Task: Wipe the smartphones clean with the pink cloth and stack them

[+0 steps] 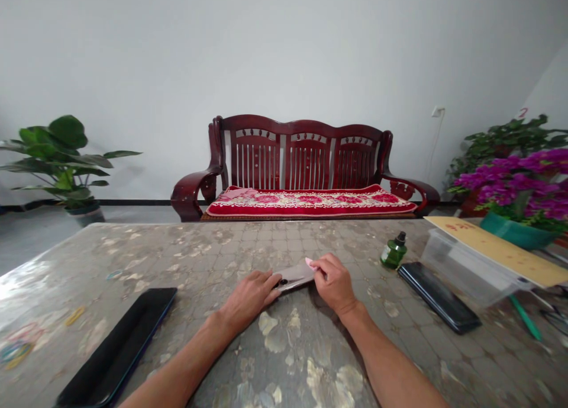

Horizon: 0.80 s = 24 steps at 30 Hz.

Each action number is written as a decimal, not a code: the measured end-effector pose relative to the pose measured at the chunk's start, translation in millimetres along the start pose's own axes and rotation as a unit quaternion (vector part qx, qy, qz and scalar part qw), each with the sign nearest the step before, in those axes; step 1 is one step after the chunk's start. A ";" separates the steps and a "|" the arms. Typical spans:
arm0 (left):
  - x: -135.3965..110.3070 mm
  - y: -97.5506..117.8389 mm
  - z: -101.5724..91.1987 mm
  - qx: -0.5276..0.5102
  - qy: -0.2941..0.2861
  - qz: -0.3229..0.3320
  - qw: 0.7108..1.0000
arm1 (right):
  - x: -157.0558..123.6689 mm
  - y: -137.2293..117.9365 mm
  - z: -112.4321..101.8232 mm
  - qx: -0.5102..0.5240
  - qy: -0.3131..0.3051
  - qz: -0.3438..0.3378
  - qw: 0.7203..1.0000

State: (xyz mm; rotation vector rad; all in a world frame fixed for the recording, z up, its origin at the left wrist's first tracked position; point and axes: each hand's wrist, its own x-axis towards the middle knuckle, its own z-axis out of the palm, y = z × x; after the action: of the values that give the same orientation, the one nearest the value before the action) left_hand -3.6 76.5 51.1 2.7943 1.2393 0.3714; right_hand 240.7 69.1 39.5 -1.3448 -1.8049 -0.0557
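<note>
A pale, flat smartphone (296,275) lies in the middle of the table, its dark camera lenses towards the left end. My left hand (252,292) grips that left end, fingers across its back. At the opposite end, my right hand (332,280) is closed in a pinch on a small pink piece (309,263), cloth or paper, which touches or sits just over the phone's edge. My fingers hide most of the pink piece and part of the phone.
A black tablet-like slab (119,349) lies front left, near rubber bands (20,352). To the right are a green bottle (393,251), a black wallet-like case (437,295) and a clear plastic box (470,269) under yellow card (497,248). Beyond the table (199,248) stands a wooden bench (306,135).
</note>
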 end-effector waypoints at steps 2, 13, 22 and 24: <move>1.6 2.7 -6.5 -0.019 -0.008 -0.015 1.000 | 0.2 -6.2 -1.4 0.000 0.014 -0.028 1.000; 4.2 1.0 -7.8 -0.028 -0.014 -0.066 0.997 | -4.0 -33.4 6.7 -0.028 -0.063 -0.186 0.980; 5.6 0.1 -8.7 -0.047 -0.005 -0.100 0.994 | -1.2 -18.2 0.4 -0.039 -0.020 -0.121 0.992; 5.0 0.3 -9.1 -0.057 0.003 -0.095 0.994 | -3.5 -27.4 4.6 -0.023 -0.043 -0.153 0.987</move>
State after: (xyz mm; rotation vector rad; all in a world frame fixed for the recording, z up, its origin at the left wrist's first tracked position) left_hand -2.3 79.6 61.0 2.5561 1.4227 0.4240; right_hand 216.2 57.2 46.2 -1.1057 -2.0818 -0.2073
